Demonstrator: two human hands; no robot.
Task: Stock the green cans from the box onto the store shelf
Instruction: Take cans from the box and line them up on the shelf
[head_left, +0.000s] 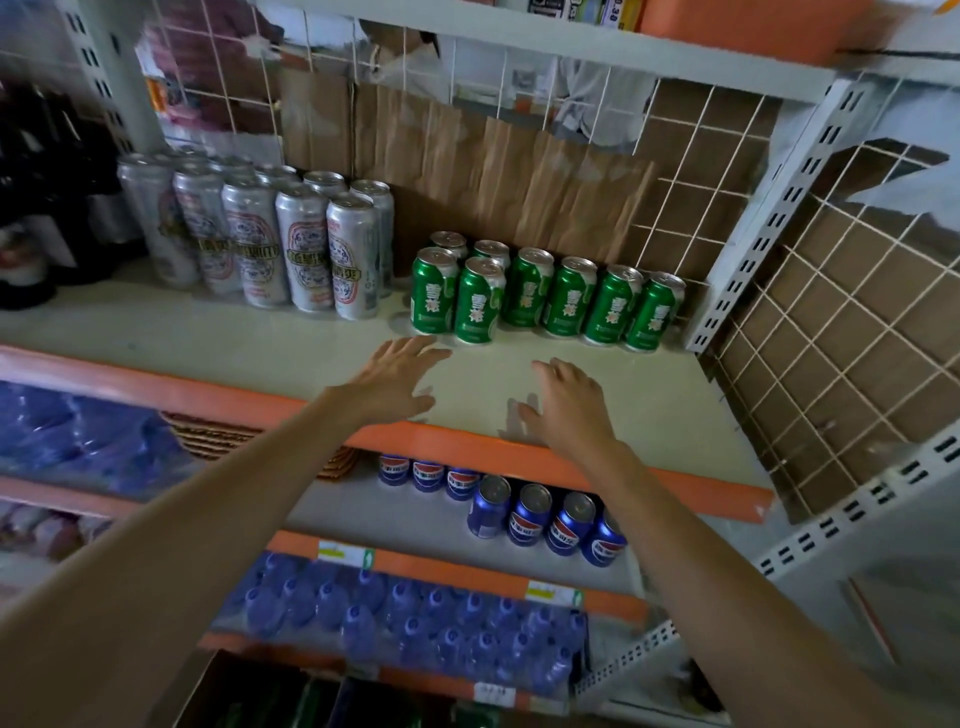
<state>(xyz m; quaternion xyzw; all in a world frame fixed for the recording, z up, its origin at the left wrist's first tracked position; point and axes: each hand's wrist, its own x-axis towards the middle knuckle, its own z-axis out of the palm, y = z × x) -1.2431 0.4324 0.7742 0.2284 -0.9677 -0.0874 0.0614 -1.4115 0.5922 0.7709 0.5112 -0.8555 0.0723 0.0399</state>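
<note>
Both hands empty over the shelf (291, 338). Left hand (400, 379) is flat, palm down, fingers spread wide. Right hand (563, 410) is palm down, fingers loosely bent, nothing in them. Can't tell if either palm touches the surface

Green cans (571, 296) are upright at the back right of the shelf: six in a row, two more behind at the left end, touching or nearly so. Bare shelf in front of them. Box (200, 675) is at the bottom edge of view below the shelving. There's something green inside but it's too dark to confirm cans. My read: between loads, front rows not yet filled

Risks from here:
- left fingertips sit just beside the leftmost front green can, so a careless sweep could tip it. The cans are packed close, so one falling could take its neighbours
- tall silver cans (291, 249) stand just left of the green block. They're top-heavy, so an elbow or a can set down too far left could topple them
- I can see no raised lip above the orange front strip (467, 441). A tipped can could roll off onto the blue cans (540, 514) on the shelf below
- two cans per hand going in means a weaker grip and a possible drop
- a crooked front row would waste the gap on the right by the upright (779, 208)
</note>
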